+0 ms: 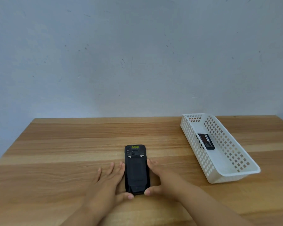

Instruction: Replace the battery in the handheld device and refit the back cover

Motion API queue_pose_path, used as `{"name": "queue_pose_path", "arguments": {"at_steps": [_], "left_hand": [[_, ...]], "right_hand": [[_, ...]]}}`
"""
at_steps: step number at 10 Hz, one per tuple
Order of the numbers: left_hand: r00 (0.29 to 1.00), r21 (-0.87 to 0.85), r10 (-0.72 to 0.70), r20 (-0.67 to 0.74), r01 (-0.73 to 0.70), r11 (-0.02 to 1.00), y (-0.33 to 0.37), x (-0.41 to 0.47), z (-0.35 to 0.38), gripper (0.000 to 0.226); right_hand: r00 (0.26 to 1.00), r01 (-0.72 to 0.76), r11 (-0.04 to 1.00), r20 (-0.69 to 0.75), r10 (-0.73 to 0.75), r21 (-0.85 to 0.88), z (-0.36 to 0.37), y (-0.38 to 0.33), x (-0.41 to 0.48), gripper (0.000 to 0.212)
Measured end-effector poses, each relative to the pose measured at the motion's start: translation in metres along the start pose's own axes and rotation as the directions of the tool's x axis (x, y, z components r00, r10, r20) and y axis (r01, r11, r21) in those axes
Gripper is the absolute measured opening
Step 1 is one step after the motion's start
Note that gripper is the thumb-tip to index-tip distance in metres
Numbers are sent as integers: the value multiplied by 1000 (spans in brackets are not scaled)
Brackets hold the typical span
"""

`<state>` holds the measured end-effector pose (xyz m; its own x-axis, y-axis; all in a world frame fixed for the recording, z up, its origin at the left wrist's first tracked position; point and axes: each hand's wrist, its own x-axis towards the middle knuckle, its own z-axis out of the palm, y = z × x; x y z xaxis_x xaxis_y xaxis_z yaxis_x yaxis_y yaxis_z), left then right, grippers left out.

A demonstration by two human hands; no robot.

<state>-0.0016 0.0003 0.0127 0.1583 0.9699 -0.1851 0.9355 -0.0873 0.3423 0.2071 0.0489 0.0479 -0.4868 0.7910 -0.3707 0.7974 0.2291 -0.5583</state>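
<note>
We see the black handheld device (pixel 137 170) lying face down near the middle of the wooden table (pixel 64 152), its back cover (pixel 137 174) in place and a yellow label at its far end; our left hand (pixel 108 185) lies flat against the device's left edge at nine o'clock, fingers spread, thumb at the near corner; our right hand (pixel 160 178) cups the right edge at three o'clock, thumb tip on the near end; both touch the device, neither closed around it; at two o'clock from the device, well apart, a white perforated basket (pixel 194 144) holds a black battery (pixel 206 141) lying flat.
</note>
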Motion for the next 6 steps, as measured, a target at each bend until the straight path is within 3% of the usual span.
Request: {"name": "queue_pose_path", "arguments": {"at_steps": [4,6], "left_hand": [[1000,19,-2,31,2,1000,0,1,-1,122],[981,14,-47,187,45,999,6,-1,-9,115]], "right_hand": [[999,-12,998,30,14,-65,-3,-3,0,99],[996,-51,997,64,55,-63,-8,-7,-4,102]]}}
